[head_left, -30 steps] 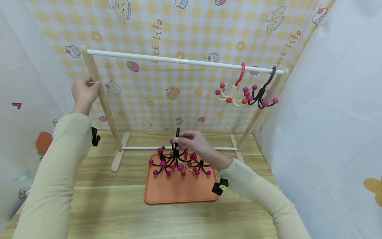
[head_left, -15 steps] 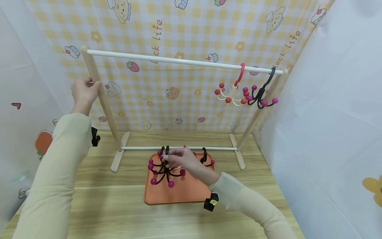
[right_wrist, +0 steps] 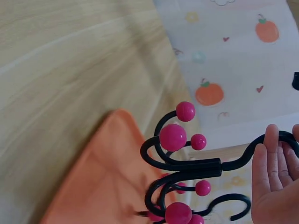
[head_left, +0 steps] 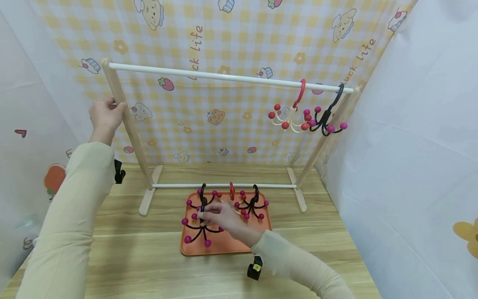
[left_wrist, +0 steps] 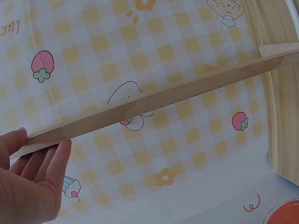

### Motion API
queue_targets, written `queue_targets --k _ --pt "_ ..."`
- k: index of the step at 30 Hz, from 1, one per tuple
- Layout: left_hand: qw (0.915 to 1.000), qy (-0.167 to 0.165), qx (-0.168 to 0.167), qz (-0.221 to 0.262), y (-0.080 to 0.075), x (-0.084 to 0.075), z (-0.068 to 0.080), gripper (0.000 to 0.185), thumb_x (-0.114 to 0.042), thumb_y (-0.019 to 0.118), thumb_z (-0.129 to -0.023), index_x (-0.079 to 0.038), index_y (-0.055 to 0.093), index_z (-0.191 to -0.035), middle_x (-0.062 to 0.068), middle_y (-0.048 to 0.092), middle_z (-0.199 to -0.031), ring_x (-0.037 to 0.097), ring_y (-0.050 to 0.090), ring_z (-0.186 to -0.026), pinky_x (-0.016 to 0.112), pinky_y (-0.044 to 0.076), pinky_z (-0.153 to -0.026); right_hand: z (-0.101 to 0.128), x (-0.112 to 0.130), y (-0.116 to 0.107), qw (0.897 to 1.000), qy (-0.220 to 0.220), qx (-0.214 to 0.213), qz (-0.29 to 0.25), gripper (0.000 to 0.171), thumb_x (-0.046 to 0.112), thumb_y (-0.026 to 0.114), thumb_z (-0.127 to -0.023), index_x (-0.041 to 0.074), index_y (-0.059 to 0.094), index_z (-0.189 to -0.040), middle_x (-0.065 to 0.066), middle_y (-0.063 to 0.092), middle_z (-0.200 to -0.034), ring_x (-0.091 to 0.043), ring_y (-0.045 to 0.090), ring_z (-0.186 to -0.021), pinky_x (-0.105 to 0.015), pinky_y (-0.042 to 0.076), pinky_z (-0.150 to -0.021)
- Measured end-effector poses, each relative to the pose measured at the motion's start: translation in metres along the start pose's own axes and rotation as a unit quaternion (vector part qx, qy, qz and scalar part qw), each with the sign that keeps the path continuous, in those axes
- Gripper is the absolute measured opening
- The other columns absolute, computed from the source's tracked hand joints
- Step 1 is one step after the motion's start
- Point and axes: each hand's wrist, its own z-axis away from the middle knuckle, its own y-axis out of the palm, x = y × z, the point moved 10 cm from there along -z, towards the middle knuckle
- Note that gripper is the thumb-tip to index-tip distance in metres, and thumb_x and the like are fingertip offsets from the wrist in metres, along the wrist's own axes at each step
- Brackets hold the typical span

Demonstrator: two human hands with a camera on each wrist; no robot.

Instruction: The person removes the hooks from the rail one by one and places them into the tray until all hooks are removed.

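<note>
My left hand (head_left: 106,118) grips the rack's left wooden post (head_left: 131,131) partway up; in the left wrist view, thumb and fingers lie on either side of it. My right hand (head_left: 225,218) pinches the hook of a black octopus hanger (right_wrist: 219,167), upright over the front left of the orange tray (head_left: 224,248). Magenta balls tip its curved arms. Behind it, on the tray, are another black hanger (head_left: 203,201), a red-and-cream hanger (head_left: 232,193) partly hidden by my right hand, and a black hanger (head_left: 253,202) at the right.
From the rack's white top bar (head_left: 224,76), near its right end, hang a red-and-cream hanger (head_left: 293,114) and a black one (head_left: 326,118). A lower white bar (head_left: 175,185) runs just behind the tray. White sheeting (head_left: 407,124) stands at the right.
My right hand has brought the black hanger leftward and down, from over the tray's back to its front left. The hangers behind show more now. My left hand has stayed on the post.
</note>
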Motion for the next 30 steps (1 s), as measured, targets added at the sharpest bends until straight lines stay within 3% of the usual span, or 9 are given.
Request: queue_targets --k 8,16,22,30 --pt "1.0000 -0.001 0.003 -0.001 0.000 0.001 0.000 0.050 -0.036 0.043 -0.089 -0.007 0.044 -0.130 0.014 0.049 -0.123 0.025 0.044 -0.110 0.033 0.038 -0.092 -0.001 -0.025 0.003 1.000 0.015 -0.005 0.003 0.019 0.014 0.062 -0.083 0.000 0.063 -0.095 -0.017 0.063 -0.089 -0.036 0.059 -0.083 -0.040 0.047 -0.078" --pt "1.0000 0.000 0.003 0.001 0.000 0.001 0.000 0.050 -0.036 0.044 -0.089 -0.006 0.043 -0.130 0.014 0.049 -0.122 0.025 0.042 -0.111 0.033 0.037 -0.092 -0.004 -0.037 0.006 1.000 -0.004 0.006 -0.008 0.018 0.011 0.061 -0.083 -0.002 0.063 -0.096 -0.019 0.063 -0.092 -0.042 0.056 -0.085 -0.048 0.044 -0.080" --pt "1.0000 0.000 0.007 0.002 0.001 0.001 -0.001 0.051 -0.036 0.043 -0.089 -0.006 0.043 -0.131 0.014 0.049 -0.122 0.025 0.043 -0.110 0.034 0.037 -0.092 -0.006 -0.044 0.007 1.000 -0.004 0.006 0.017 0.023 0.013 0.060 -0.084 -0.004 0.062 -0.099 -0.020 0.062 -0.092 -0.034 0.060 -0.082 -0.045 0.047 -0.076" --pt "0.9999 -0.004 0.013 0.006 0.002 0.002 -0.002 0.052 -0.037 0.043 -0.089 -0.006 0.041 -0.131 0.014 0.047 -0.125 0.024 0.044 -0.110 0.034 0.037 -0.093 -0.006 -0.046 0.009 1.000 -0.006 0.009 0.004 0.023 0.012 0.061 -0.084 -0.005 0.062 -0.099 -0.012 0.064 -0.087 -0.041 0.056 -0.086 -0.046 0.047 -0.076"
